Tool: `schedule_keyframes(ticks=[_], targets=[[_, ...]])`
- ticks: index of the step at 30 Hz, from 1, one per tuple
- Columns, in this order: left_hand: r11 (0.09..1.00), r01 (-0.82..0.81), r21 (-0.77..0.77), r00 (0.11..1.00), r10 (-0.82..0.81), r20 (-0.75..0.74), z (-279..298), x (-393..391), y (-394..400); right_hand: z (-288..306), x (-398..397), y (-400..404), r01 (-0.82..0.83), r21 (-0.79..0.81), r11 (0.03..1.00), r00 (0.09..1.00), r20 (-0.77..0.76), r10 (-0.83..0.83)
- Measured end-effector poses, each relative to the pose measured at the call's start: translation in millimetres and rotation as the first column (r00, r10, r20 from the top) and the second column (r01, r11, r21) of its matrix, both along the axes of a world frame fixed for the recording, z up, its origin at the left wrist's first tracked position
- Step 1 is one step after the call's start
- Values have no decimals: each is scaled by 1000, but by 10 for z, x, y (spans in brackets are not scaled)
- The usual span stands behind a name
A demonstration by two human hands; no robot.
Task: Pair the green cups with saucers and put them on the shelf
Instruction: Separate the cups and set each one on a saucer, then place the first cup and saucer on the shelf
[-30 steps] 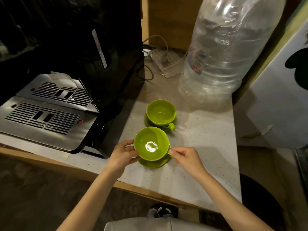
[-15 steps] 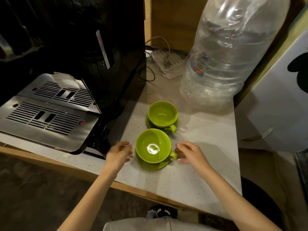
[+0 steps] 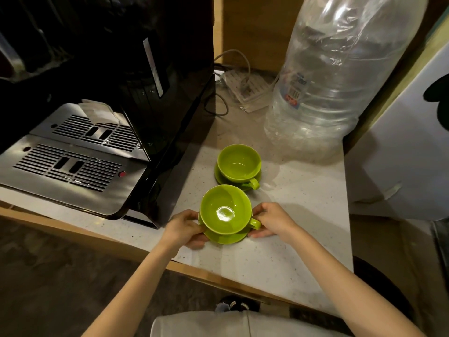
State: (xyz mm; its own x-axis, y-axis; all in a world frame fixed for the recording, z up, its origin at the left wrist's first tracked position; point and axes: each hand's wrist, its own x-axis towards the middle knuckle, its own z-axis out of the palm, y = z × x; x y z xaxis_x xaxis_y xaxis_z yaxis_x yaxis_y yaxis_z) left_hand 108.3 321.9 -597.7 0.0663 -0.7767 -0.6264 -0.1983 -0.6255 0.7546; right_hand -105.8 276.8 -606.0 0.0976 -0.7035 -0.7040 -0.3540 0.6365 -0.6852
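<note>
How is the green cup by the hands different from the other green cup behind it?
The near cup is held: the left hand and right hand grip its saucer at both sides. The far cup sits untouched on its own saucer, closer to the big plastic bottle. The near cup shows a bright glare spot inside; the far cup shows only a faint one. Both are green, empty, upright, with handles toward the right.
</note>
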Motion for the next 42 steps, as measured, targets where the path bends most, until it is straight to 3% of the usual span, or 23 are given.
schedule_keyframes(ticks=[5,11,20,26,33,42], targets=[[999,20,-25,999,-21,-24,-1,3,57,36,-30,61,23,1,1000,1000,11,-23],[994,68,-87,979,-83,-184,161,-38,85,172,-218,198,79,-52,995,990,123,-73],[958,21,-285,912,-135,-388,756,-394,-154,910,-540,201,294,-233,927,919,335,-207],[904,-11,-428,876,-198,-440,1479,-740,-534,1686,-755,38,420,-337,843,848,476,-233],[796,-41,-604,816,-322,-479,2481,-1131,-925,2719,-1010,-168,566,-476,673,762,613,-207],[778,-199,-595,673,-333,-660,3733,-1455,-1319,4013,-1332,-372,558,-620,551,780,618,-94]])
